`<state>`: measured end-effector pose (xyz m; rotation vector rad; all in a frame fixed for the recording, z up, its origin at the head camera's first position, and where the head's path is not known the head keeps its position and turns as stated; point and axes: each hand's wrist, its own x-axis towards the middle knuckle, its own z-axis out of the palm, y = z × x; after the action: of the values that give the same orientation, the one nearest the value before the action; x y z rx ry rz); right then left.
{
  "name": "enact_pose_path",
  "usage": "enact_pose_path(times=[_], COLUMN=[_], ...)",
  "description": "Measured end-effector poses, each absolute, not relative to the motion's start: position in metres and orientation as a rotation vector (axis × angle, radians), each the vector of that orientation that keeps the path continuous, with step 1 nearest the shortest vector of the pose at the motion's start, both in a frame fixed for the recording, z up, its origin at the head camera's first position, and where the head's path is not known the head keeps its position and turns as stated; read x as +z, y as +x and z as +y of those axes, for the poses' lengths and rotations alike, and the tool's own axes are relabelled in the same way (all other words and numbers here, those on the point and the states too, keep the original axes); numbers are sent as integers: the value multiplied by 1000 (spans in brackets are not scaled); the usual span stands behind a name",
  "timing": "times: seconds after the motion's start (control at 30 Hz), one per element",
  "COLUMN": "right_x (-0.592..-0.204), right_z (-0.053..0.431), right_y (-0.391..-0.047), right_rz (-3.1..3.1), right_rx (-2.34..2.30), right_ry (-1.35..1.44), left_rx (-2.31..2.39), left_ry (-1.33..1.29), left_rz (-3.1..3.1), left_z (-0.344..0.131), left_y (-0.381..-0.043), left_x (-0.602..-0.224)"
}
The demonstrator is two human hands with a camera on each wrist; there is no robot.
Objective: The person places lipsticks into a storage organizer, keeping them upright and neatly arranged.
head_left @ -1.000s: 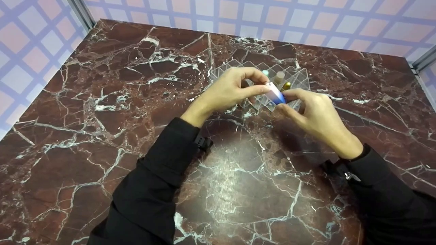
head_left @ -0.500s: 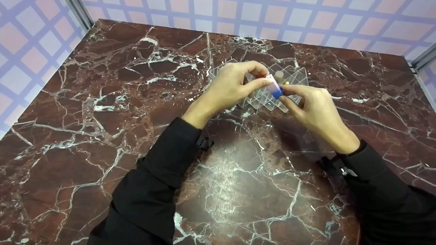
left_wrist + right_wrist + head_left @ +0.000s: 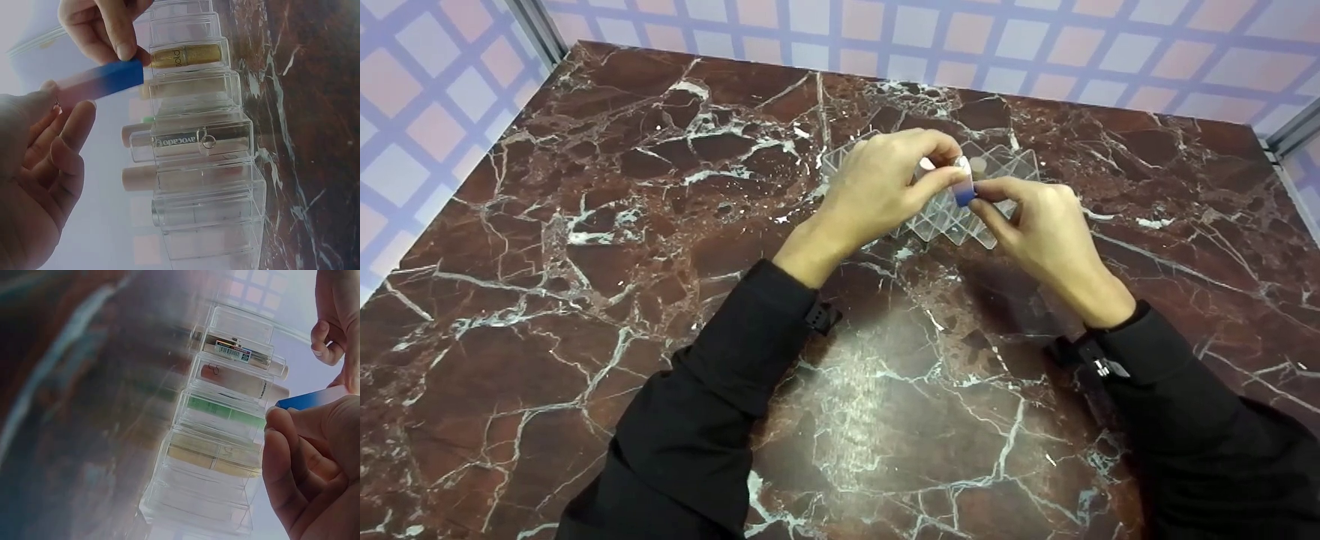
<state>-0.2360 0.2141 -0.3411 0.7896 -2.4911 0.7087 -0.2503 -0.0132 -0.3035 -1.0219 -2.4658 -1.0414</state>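
A small square-sided lipstick tube (image 3: 964, 193), fading from pink to blue, is held above a clear lipstick organizer (image 3: 952, 232). My left hand (image 3: 885, 176) pinches the pale pink end between thumb and fingertips. At the blue end, my right hand (image 3: 1041, 225) pinches with thumb and index finger. The left wrist view shows the tube (image 3: 104, 84) slanting outside the organizer's openings, apart from its compartments. Inside the organizer, a gold tube (image 3: 188, 56) and a clear tube lettered "avocado" (image 3: 174, 140) occupy separate slots.
Other tubes, including a green one (image 3: 225, 410) and a barcoded one (image 3: 233, 350), sit in the organizer's diamond-shaped compartments. It stands toward the far side of a dark red marble-patterned table (image 3: 660, 390). Checked panels (image 3: 870, 37) rise behind the table's far edge.
Both hands have shifted slightly farther from the body with the lipstick tube, my right hand also leftward. In the head view the tube has turned from slanted to nearly upright.
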Motion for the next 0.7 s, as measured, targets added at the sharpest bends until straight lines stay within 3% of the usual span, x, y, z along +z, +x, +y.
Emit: enact_pose_path(times=[0.7], right_x=[-339], right_z=[205], right_y=[-243], right_rz=[-2519], right_rx=[745], right_ry=[697], left_rx=[-799], left_ry=[-824], left_rz=[-2493], left_z=[0], left_y=[-244], left_x=[-301])
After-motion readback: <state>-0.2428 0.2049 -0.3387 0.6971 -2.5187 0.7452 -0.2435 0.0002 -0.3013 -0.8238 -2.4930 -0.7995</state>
